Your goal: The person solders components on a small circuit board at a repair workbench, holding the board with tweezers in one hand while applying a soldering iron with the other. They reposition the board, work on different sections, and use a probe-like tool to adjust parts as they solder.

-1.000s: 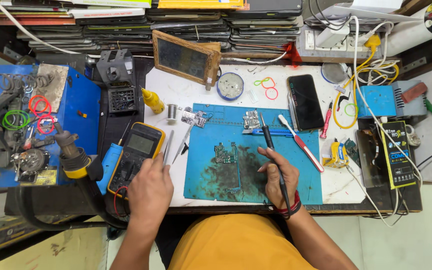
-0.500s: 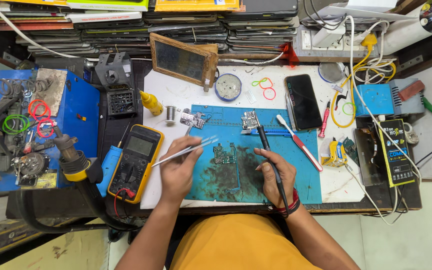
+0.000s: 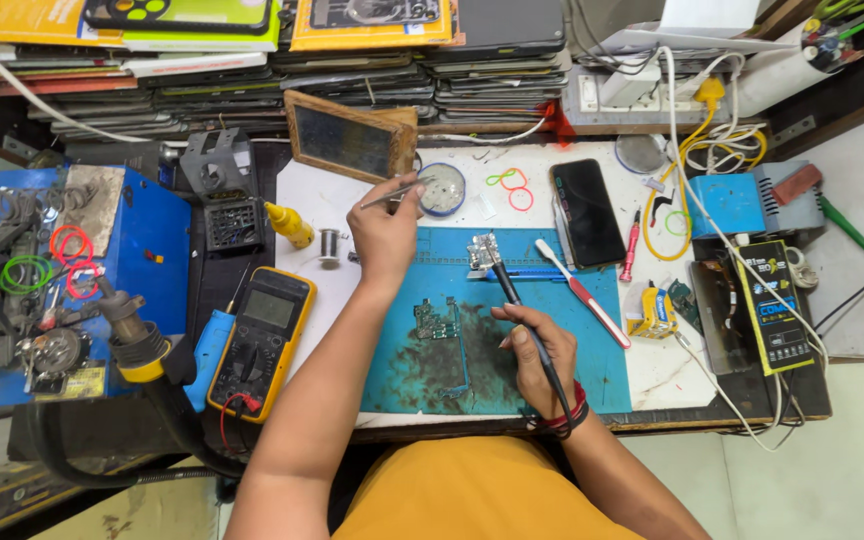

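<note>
Our left hand [image 3: 384, 232] has moved up-frame, pinching tweezers [image 3: 399, 192] beside the round tin [image 3: 443, 189]. Our right hand [image 3: 537, 352] grips a soldering iron [image 3: 517, 305] at centre, over the blue mat [image 3: 552, 360].

Left hand [image 3: 384, 232] extended forward, pinching; right hand [image 3: 540, 358] curled, gripping.

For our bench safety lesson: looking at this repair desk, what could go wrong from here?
1. The right hand holds the soldering iron over the blue mat while the left hand reaches away with tweezers; the iron may wander unwatched.
2. The circuit board lies loose and could get knocked.
</note>
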